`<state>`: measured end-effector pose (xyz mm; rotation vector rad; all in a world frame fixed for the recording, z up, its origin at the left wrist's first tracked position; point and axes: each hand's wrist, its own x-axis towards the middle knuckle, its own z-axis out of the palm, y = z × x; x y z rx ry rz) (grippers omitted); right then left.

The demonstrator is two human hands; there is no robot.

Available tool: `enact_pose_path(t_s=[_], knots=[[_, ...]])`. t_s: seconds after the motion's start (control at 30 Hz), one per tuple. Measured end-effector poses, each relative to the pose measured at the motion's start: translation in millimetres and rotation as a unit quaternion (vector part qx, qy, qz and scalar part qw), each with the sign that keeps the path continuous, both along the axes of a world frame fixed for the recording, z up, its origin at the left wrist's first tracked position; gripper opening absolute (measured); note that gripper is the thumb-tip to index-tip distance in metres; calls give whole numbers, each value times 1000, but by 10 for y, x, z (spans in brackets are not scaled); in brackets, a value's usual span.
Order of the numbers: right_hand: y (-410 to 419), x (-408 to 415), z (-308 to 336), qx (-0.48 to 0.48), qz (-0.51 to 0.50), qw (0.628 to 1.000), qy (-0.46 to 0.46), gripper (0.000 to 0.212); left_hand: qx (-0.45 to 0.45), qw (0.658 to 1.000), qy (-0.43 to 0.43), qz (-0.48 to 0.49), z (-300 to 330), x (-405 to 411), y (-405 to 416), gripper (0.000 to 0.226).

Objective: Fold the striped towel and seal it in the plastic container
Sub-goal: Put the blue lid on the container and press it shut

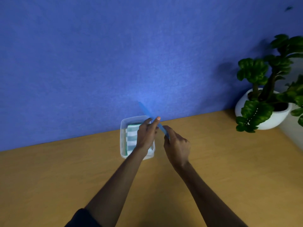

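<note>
The folded striped towel (132,138) lies inside the plastic container (122,128). Both the left hand (146,135) and the right hand (177,145) hold the blue lid (148,113) tilted on edge above it; the table (65,169) is wooden

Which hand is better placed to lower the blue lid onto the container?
Right hand: it grips the tilted blue lid by its near end. The left hand only steadies it over the container.

One camera on the person's head looks forward and down, close over the flat brown wooden table (65,177).

Translucent plastic container (123,128), terry-cloth towel (132,136), wood-look table (65,177)
</note>
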<state>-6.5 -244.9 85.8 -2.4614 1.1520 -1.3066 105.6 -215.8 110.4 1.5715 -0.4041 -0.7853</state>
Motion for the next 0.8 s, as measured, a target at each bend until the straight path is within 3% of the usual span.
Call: enact_pose_path(t_s=[0.07, 0.23, 0.37, 0.47, 0.53, 0.67, 0.8], knots=[[47, 24, -21, -43, 26, 999, 14, 32, -38, 998, 45, 26, 6, 53, 34, 20], [119, 61, -181, -40, 137, 988, 55, 36, -40, 994, 86, 63, -23, 199, 244, 29], [89, 41, -255, 111, 175, 978, 8, 62, -71, 989, 117, 60, -58, 353, 464, 32], [-67, 43, -334, 257, 130, 957, -40, 74, -90, 984, 140, 57, -100, 507, 599, 34], [-184, 90, -382, 369, 115, 920, -62, 74, -102, 980, 165, 46, -134, 584, 651, 33], [-201, 293, -369, 582, 163, 776, -179, 60, -113, 974, 194, 20, -191, 639, 698, 27], [-57, 427, -419, 586, 204, 754, -215, 39, -67, 991, 87, 78, -343, 566, 662, 32]])
